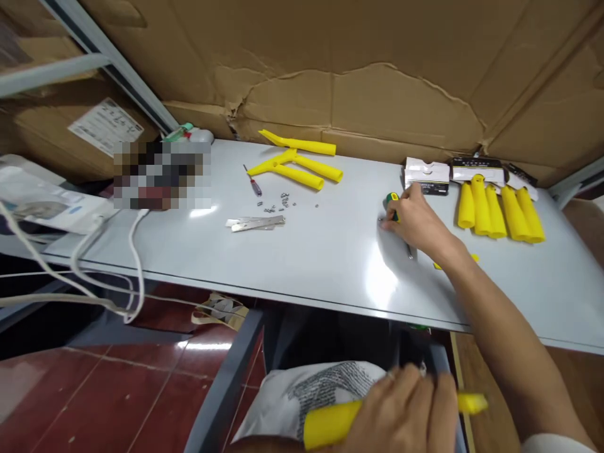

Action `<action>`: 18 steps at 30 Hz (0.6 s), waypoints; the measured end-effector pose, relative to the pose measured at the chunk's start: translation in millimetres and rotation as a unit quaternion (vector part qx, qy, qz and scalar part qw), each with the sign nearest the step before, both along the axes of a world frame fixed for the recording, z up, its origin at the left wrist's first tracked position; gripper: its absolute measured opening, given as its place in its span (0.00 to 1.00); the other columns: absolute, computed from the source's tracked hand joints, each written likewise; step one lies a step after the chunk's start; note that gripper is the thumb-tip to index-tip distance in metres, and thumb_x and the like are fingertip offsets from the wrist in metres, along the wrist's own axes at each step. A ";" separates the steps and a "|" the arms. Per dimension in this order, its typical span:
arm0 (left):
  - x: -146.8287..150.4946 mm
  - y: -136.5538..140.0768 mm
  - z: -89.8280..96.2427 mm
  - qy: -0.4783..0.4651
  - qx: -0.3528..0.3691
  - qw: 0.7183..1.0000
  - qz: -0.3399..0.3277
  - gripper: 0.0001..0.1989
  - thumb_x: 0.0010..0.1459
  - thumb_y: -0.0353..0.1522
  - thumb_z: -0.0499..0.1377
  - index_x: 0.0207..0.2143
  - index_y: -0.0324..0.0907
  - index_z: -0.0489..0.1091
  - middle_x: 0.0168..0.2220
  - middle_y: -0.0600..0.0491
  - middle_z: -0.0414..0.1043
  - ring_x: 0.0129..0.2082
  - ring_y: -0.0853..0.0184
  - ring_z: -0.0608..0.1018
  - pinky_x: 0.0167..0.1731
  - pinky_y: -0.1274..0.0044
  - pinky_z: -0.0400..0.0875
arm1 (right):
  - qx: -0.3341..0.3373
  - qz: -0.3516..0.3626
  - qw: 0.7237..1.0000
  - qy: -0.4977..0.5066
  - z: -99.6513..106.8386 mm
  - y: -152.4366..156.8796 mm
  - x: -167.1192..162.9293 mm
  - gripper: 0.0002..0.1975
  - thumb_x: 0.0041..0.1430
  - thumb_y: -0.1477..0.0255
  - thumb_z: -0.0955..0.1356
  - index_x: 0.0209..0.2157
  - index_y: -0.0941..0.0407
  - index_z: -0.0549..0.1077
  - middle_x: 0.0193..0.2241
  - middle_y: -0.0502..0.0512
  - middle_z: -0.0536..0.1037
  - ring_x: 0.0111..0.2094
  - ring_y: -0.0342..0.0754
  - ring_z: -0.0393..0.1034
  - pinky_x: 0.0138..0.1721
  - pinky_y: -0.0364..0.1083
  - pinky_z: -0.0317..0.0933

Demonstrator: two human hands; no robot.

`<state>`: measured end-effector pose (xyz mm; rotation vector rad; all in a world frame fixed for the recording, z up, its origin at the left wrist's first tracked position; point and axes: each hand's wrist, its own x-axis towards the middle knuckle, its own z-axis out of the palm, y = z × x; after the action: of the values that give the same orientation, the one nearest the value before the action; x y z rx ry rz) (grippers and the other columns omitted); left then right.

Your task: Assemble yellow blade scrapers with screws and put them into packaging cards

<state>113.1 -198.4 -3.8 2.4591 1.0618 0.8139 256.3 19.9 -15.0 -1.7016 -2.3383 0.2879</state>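
My left hand (pixel 401 412), blurred at the bottom of the view, is wrapped round a yellow plastic handle (pixel 333 423); its wide round end points left and its narrow tip right. Over the table, my right hand (pixel 415 217) has its fingers drawn together at the tabletop, beside a tiny metal piece (pixel 380 219). What they pinch, if anything, is too small to tell. A green and yellow screwdriver handle (pixel 392 199) shows behind these fingers, and a metal shaft (pixel 410 252) shows below the hand; the part between is hidden.
Several yellow handles (pixel 481 211) lie by small black-and-white boxes (pixel 427 176) at right; more yellow handles (pixel 297 175) lie at the back. Left of centre are metal strips (pixel 257 223), small metal parts (pixel 284 200) and a small screwdriver (pixel 255 187). White cables (pixel 136 251) hang over the left edge.
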 end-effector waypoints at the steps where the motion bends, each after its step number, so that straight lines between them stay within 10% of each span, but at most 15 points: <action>1: 3.1 -7.9 3.2 -0.004 0.000 1.000 -0.015 0.14 0.71 0.39 0.64 0.57 0.49 0.80 0.37 0.45 0.84 0.38 0.55 0.84 0.41 0.64 0.84 | -0.008 0.001 1.000 -0.001 3.1 0.7 -0.6 0.04 0.61 0.74 0.77 0.39 0.59 0.84 0.53 0.69 0.69 0.53 0.61 0.71 0.60 0.64 0.75; 11: 1.5 -57.6 -7.3 -0.107 0.093 0.984 0.110 0.14 0.74 0.29 0.54 0.57 0.40 0.74 0.35 0.48 0.84 0.29 0.61 0.83 0.25 0.66 0.82 | -0.048 0.006 0.999 -0.018 34.0 -5.2 4.1 0.15 0.64 0.82 0.69 0.46 0.59 0.86 0.57 0.69 0.70 0.48 0.54 0.73 0.59 0.55 0.72; 18: -87.5 42.2 20.4 -0.163 -0.042 0.955 0.246 0.06 0.70 0.33 0.68 0.46 0.39 0.81 0.40 0.51 0.89 0.37 0.67 0.88 0.41 0.77 0.84 | -0.049 -0.015 0.998 -0.026 22.2 -3.9 -0.9 0.10 0.65 0.77 0.73 0.46 0.58 0.85 0.60 0.70 0.69 0.50 0.58 0.72 0.52 0.55 0.69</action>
<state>25.6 -156.2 16.6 1.9135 1.5571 1.2395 255.4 16.0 7.2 -1.8085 -2.3682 0.3624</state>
